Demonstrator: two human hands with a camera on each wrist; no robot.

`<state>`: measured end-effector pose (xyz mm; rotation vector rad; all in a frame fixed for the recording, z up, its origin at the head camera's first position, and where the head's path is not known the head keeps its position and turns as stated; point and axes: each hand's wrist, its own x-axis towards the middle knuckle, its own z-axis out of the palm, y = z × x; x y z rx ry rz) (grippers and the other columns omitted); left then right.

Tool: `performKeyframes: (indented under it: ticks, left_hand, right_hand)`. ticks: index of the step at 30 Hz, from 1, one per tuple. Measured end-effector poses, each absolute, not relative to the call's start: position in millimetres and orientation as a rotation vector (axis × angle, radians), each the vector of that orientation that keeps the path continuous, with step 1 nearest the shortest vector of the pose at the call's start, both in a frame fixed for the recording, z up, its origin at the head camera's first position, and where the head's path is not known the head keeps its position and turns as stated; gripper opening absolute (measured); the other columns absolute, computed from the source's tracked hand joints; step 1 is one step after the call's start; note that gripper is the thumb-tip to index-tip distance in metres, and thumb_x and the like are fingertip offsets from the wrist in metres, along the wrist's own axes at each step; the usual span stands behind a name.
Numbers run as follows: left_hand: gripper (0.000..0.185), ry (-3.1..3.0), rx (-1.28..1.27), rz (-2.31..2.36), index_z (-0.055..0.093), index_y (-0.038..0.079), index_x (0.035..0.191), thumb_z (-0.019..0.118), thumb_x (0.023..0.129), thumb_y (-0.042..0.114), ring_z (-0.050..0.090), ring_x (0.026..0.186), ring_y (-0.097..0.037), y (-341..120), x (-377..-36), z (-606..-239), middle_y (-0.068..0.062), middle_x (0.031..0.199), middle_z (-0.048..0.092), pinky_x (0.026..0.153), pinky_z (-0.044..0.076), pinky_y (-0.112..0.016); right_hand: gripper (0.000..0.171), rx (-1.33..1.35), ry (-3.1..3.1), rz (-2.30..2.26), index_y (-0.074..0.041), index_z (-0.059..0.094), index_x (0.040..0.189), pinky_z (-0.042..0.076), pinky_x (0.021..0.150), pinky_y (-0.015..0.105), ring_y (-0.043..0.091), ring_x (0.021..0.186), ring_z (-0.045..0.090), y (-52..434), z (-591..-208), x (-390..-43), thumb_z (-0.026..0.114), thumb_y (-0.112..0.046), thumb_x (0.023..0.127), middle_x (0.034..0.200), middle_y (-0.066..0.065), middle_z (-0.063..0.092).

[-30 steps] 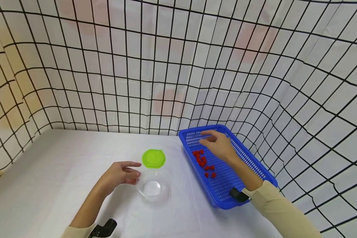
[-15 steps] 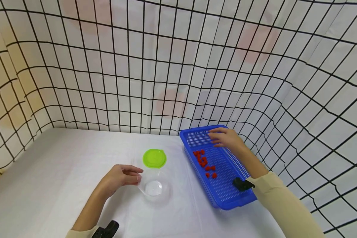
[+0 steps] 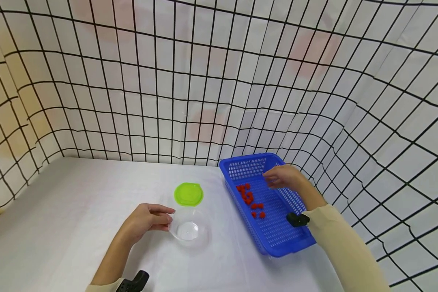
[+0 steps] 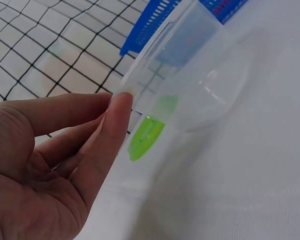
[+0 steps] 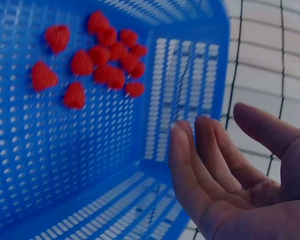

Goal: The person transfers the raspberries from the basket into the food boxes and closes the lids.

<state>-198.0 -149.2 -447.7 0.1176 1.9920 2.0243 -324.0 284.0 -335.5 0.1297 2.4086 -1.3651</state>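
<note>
"Clear plastic at the centre of play: the bowl (image 3: 187,232) sits on the white worktop (image 3: 76,211), and the left hand (image 3: 146,221) is right there at its rim!"

"Tiny contact from the head, so go to the left wrist: thumb and finger pinch that rim. Grip closed on the bowl, no question."

"And look, part of the green lid (image 3: 188,194) shows through the bowl's wall! From the head it's just a flat green disc lying just beyond the bowl."

"Off to the right, the blue basket (image 3: 273,234)! The left wrist catches only a piece; the head gets nearly all of it."

"Inside, raspberries (image 5: 99,56)! Red specks from the head, but the right wrist picks out bumpy skins, most in a cluster, a few standing apart."

"Over the basket hangs the right hand (image 3: 286,177), clear of the raspberries. Its grip is loose, fingers slightly bent, nothing held; only the right wrist shows the thumb standing well away."

"Behind everything, black mesh (image 3: 207,76)!"
</note>
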Motion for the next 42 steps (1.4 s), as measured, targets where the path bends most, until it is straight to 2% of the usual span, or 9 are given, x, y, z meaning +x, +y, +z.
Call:
performKeyframes:
  ticks: [4, 9, 14, 17, 21, 27, 36, 42]
  left_hand:
    - [0.046, 1.981, 0.115, 2.035, 0.059, -0.02, 0.126, 0.072, 0.088, 0.002, 0.07, 0.076, -0.013, -150, -198, -448, -0.015, 0.105, 0.073, 0.076, 0.064, -0.03]
    - [0.045, 1.975, 0.112, 2.052, 0.059, -0.02, 0.126, 0.072, 0.088, 0.001, 0.07, 0.075, -0.013, -150, -198, -449, -0.013, 0.102, 0.073, 0.076, 0.064, -0.031]
    - [0.046, 1.972, 0.119, 2.061, 0.059, -0.02, 0.126, 0.072, 0.088, 0.002, 0.071, 0.075, -0.013, -150, -198, -450, -0.013, 0.1, 0.073, 0.076, 0.064, -0.031]
    - [0.046, 1.968, 0.12, 2.064, 0.059, -0.021, 0.126, 0.072, 0.087, 0.001, 0.071, 0.075, -0.013, -151, -198, -450, -0.013, 0.1, 0.073, 0.076, 0.064, -0.031]
    - [0.046, 1.967, 0.118, 2.067, 0.059, -0.021, 0.125, 0.072, 0.087, 0.0, 0.07, 0.074, -0.013, -151, -198, -451, -0.014, 0.1, 0.073, 0.076, 0.064, -0.031]
    - [0.045, 1.963, 0.109, 2.07, 0.059, -0.02, 0.125, 0.072, 0.087, 0.0, 0.07, 0.074, -0.013, -151, -198, -450, -0.014, 0.1, 0.073, 0.076, 0.064, -0.031]
    - [0.046, 1.951, 0.126, 2.074, 0.058, -0.021, 0.126, 0.071, 0.087, 0.0, 0.07, 0.074, -0.013, -149, -200, -451, -0.012, 0.097, 0.072, 0.076, 0.064, -0.031]
    - [0.047, 1.942, 0.13, 2.076, 0.056, -0.022, 0.126, 0.071, 0.087, 0.0, 0.071, 0.074, -0.013, -151, -198, -450, -0.012, 0.095, 0.072, 0.076, 0.064, -0.03]
  right_hand:
    - [0.048, 0.238, 2.295, -1.326, 0.012, 0.054, 0.135, 0.062, 0.09, 0.039, 0.025, 0.09, 0.074, 292, -345, -329, 0.066, -0.017, 0.098, 0.123, 0.027, 0.067]
    - [0.049, 0.286, 2.18, -1.258, 0.012, 0.049, 0.139, 0.062, 0.088, 0.035, 0.024, 0.09, 0.072, 304, -362, -332, 0.061, -0.015, 0.1, 0.13, 0.032, 0.061]
    - [0.046, 0.339, 2.124, -1.231, 0.012, 0.051, 0.137, 0.062, 0.088, 0.035, 0.024, 0.087, 0.071, 311, -377, -332, 0.061, -0.014, 0.101, 0.116, 0.027, 0.066]
    - [0.043, 0.386, 2.096, -1.21, 0.012, 0.055, 0.133, 0.063, 0.087, 0.035, 0.023, 0.082, 0.072, 312, -384, -332, 0.063, -0.014, 0.1, 0.102, 0.021, 0.068]
    - [0.035, 0.409, 2.08, -1.155, 0.01, 0.062, 0.124, 0.064, 0.083, 0.036, 0.024, 0.077, 0.074, 309, -393, -330, 0.065, -0.013, 0.098, 0.092, 0.018, 0.069]
    - [0.029, 0.419, 2.033, -1.078, 0.008, 0.066, 0.113, 0.064, 0.081, 0.035, 0.024, 0.074, 0.075, 307, -402, -327, 0.067, -0.017, 0.098, 0.09, 0.019, 0.07]
    - [0.032, 0.455, 1.983, -1.127, 0.011, 0.062, 0.112, 0.064, 0.078, 0.035, 0.024, 0.073, 0.075, 316, -413, -321, 0.069, -0.016, 0.097, 0.088, 0.019, 0.069]
    - [0.028, 0.443, 2.004, -1.157, 0.008, 0.064, 0.105, 0.064, 0.079, 0.038, 0.027, 0.073, 0.076, 311, -417, -321, 0.071, -0.017, 0.096, 0.086, 0.019, 0.071]
